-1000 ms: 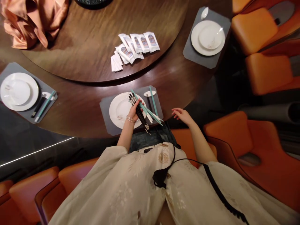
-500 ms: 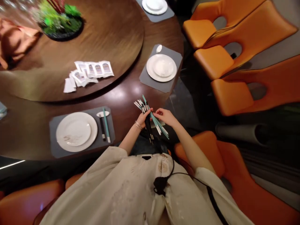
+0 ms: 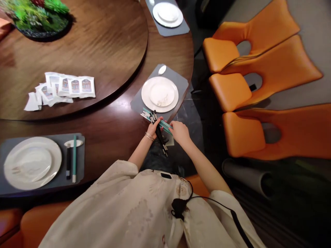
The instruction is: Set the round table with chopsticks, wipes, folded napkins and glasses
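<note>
My left hand (image 3: pixel 153 129) is closed around a bundle of chopsticks: black ones (image 3: pixel 160 136) with silvery ends, crossed by teal ones (image 3: pixel 165 125) with white ends. My right hand (image 3: pixel 179 132) has its fingers closed on the right-hand ends of the teal chopsticks. Just beyond the bundle, a white plate (image 3: pixel 144 100) with a smaller plate (image 3: pixel 162 95) on it rests on a grey placemat (image 3: pixel 181 82). A white spoon-shaped rest (image 3: pixel 162 70) lies at the far side of that mat.
At left, another grey placemat (image 3: pixel 80 165) bears stacked plates (image 3: pixel 59 162), a black chopstick pair (image 3: pixel 68 162) and a teal pair (image 3: pixel 74 160). White packets (image 3: pixel 74 86) lie on the turntable (image 3: pixel 111 44) near a plant arrangement (image 3: pixel 43 20). Orange chairs (image 3: pixel 232 93) line the right.
My view has shifted right toward the second place setting. My right hand has moved from beside the bundle to the teal chopsticks' ends, and those sticks now lie more level.
</note>
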A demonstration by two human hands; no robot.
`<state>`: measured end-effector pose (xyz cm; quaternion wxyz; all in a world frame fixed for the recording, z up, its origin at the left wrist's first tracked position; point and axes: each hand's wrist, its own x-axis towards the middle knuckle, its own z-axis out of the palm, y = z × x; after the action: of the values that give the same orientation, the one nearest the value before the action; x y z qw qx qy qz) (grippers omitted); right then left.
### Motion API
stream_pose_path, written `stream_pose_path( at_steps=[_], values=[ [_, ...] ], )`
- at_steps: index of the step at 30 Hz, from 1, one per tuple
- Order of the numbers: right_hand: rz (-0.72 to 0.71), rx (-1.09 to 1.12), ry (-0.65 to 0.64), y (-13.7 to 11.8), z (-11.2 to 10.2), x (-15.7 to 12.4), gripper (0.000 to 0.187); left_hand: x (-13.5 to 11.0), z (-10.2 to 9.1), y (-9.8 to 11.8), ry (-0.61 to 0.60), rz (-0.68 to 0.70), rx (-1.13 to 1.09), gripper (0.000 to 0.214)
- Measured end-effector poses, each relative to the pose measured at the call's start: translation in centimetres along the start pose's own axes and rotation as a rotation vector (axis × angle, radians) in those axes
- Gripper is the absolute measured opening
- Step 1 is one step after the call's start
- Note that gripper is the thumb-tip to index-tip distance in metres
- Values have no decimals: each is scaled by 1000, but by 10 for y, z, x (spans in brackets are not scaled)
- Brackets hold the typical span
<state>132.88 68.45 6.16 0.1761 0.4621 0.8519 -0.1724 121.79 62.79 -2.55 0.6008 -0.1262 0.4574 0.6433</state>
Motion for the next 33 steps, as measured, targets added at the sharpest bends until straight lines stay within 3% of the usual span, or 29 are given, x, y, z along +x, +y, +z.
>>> stream_pose_path(
  at_steps=[4, 9, 15, 19, 25, 33],
  values=[
    [-59, 1, -58, 30, -43, 61, 19, 45, 35, 11, 25, 35, -20, 19],
    [-154, -17, 67, 49, -74, 131, 21, 69, 54, 37, 164, 152, -165, 13],
    [-117, 280, 363, 103, -61, 273, 23, 72, 54, 74, 378, 381, -413, 4],
    [-26, 338, 332, 129, -34, 347, 23, 62, 55, 78, 546, 529, -571, 2],
    [-116, 305, 244, 151, -8, 378, 28, 46, 86, 71, 728, 594, -759, 13],
    [-218, 260, 179, 167, -8, 381, 30, 59, 121, 64, 750, 629, -858, 22]
  ],
)
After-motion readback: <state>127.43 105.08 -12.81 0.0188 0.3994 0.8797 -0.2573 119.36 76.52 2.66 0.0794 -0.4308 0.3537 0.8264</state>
